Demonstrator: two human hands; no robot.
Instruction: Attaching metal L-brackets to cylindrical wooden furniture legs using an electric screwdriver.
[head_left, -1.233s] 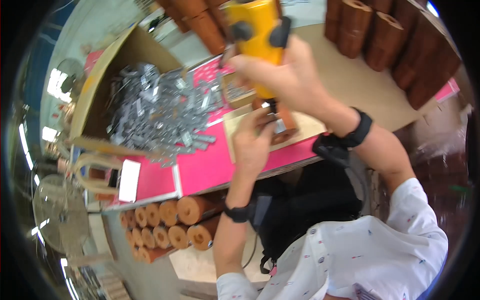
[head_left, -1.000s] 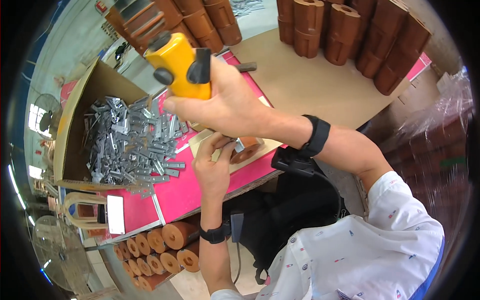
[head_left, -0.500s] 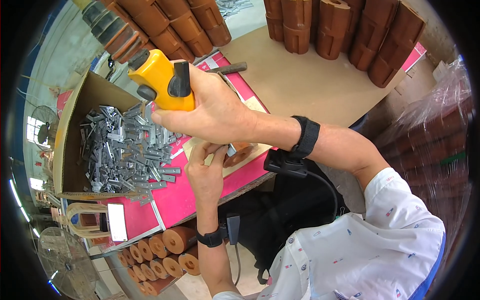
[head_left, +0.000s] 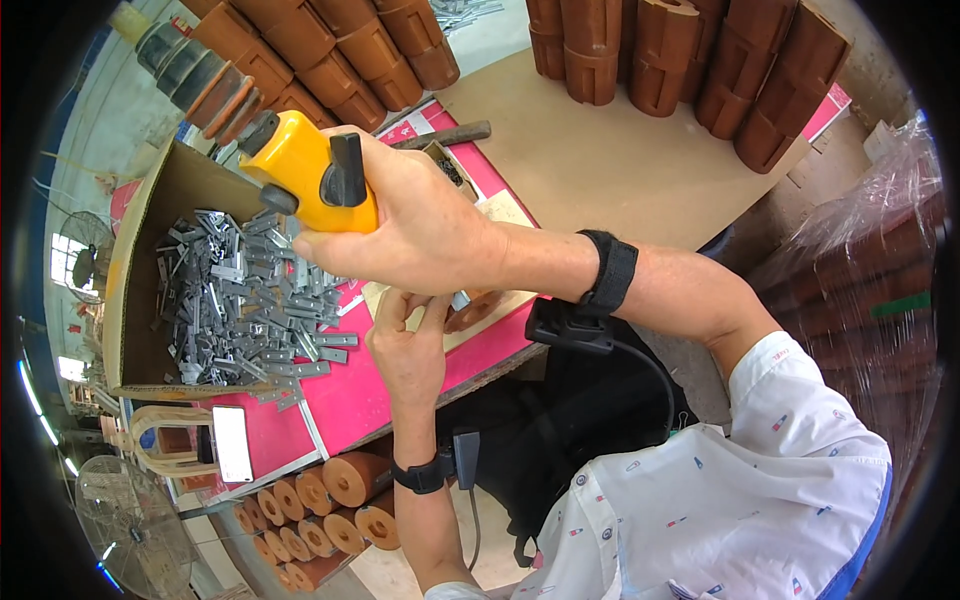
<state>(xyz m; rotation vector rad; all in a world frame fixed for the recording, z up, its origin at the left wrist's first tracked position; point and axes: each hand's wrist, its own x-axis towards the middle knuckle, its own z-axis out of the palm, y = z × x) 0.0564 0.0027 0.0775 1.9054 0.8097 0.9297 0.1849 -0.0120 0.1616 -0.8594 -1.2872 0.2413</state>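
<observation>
My right hand (head_left: 425, 215) is wrapped round a yellow hand-held power tool (head_left: 305, 170) with black knobs; its lower end is hidden behind the hand. A dark ribbed part (head_left: 195, 80) runs from the tool toward the upper left. Below, my left hand (head_left: 408, 345) pinches near a brown cylinder (head_left: 474, 313), partly covered by my right forearm. Between the fingertips and the cylinder shows a small grey metal bracket (head_left: 460, 300). Under the cylinder lies a pale wooden board (head_left: 510, 302) on the pink table top (head_left: 360, 410).
A cardboard box (head_left: 135, 290) on its side spills metal brackets (head_left: 240, 300) at the left. A hammer (head_left: 450, 135) and a small box of dark screws (head_left: 445, 165) lie beyond my right hand. Brown cylinders (head_left: 660, 60) stand at the back; more (head_left: 355, 480) are stacked below the table. A phone (head_left: 233, 443) is at lower left.
My right hand and the yellow tool have shifted slightly to the left, tilting a little more; more of the screw box shows. My left hand stays almost in place at the brown cylinder.
</observation>
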